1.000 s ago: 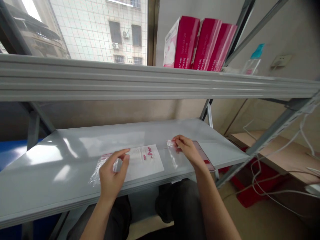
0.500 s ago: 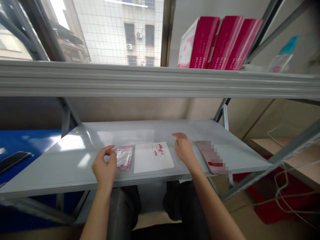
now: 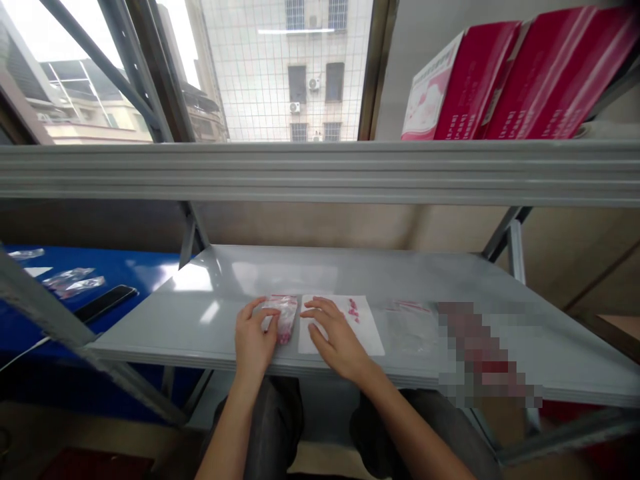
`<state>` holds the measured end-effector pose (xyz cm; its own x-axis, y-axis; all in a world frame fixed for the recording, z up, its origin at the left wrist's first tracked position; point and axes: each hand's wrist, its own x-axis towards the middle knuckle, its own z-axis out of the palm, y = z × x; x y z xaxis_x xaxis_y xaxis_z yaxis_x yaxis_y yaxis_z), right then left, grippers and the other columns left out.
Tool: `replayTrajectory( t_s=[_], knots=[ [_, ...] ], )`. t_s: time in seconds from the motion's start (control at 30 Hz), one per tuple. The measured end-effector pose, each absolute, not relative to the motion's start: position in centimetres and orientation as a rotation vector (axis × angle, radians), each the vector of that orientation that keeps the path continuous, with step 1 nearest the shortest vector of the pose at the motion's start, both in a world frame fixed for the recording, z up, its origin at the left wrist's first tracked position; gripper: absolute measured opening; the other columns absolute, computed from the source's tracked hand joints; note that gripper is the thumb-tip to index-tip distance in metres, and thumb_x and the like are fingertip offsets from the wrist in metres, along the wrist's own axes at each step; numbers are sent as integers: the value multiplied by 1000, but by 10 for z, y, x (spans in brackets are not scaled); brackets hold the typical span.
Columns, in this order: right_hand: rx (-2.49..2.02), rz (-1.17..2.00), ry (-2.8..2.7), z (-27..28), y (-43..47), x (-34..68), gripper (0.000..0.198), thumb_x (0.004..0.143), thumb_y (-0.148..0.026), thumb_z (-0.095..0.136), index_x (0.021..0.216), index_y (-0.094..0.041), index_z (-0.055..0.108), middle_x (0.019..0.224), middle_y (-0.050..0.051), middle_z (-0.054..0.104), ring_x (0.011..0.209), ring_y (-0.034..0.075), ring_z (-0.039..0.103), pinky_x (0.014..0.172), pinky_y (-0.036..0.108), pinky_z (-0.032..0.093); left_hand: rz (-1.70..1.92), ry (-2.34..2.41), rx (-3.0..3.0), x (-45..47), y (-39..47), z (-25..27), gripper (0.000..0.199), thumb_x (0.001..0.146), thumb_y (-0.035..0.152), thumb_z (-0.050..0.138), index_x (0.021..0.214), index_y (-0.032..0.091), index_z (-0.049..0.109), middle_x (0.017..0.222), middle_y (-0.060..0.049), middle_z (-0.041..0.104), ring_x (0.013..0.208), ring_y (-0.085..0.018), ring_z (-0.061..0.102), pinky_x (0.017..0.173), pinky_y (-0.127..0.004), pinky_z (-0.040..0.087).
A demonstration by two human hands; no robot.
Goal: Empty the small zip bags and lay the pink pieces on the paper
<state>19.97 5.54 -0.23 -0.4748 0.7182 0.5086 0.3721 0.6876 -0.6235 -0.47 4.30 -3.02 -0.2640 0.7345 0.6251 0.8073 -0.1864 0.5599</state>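
Note:
My left hand (image 3: 256, 339) is at the left side of a small clear zip bag (image 3: 287, 313) with a pink-red strip along its top. Small pink-red pieces show in the lower part of that bag. Thumb and index finger come together in a pinch over the bag's left edge. My right hand (image 3: 336, 337) is open, fingers apart and pointing left, above the left part of a white paper sheet (image 3: 367, 341). On the sheet's upper right lies a little cluster of pink-red pieces (image 3: 354, 310). The hand hides part of the paper.
Right of the paper lies another clear zip bag (image 3: 413, 327), beside a blurred-out object (image 3: 480, 347). A metal shelf beam (image 3: 320, 172) crosses above the table, carrying magenta boxes (image 3: 475, 80). At left, a phone (image 3: 106, 303) and plastic bags (image 3: 75, 281) rest on a blue surface.
My right hand has moved left from beyond the paper to over it, and its fingers have spread. My left hand has moved onto the bag's edge. The view has shifted.

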Motion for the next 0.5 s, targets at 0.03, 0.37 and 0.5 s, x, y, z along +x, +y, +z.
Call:
replayTrajectory(
  t_s=[0.03,0.37,0.5],
  knots=[
    [-866,664,-1979,-1,55,205,28,92,-21,47,113,-19,66,123,11,64,122,25,54,108,47,40,-1491,-1924,-1809,-1,41,-26,19,85,26,58,85,19,76,120,-14,63,113,-32,58,103,-52,44],
    [-957,1439,-1341,19,49,250,31,69,-43,79,75,-15,66,60,-2,57,52,10,51,49,22,43,-1744,-1368,-2420,75,7,-5,28,92,10,52,89,27,75,139,-8,47,121,-24,53,92,-39,54],
    [-978,1555,-1317,23,48,268,26,66,-37,80,70,-15,67,58,-3,58,49,8,49,46,20,40,-2129,-1608,-2483,77,9,-7,20,86,22,66,105,26,70,144,-10,45,120,-26,54,82,-33,58]
  ],
)
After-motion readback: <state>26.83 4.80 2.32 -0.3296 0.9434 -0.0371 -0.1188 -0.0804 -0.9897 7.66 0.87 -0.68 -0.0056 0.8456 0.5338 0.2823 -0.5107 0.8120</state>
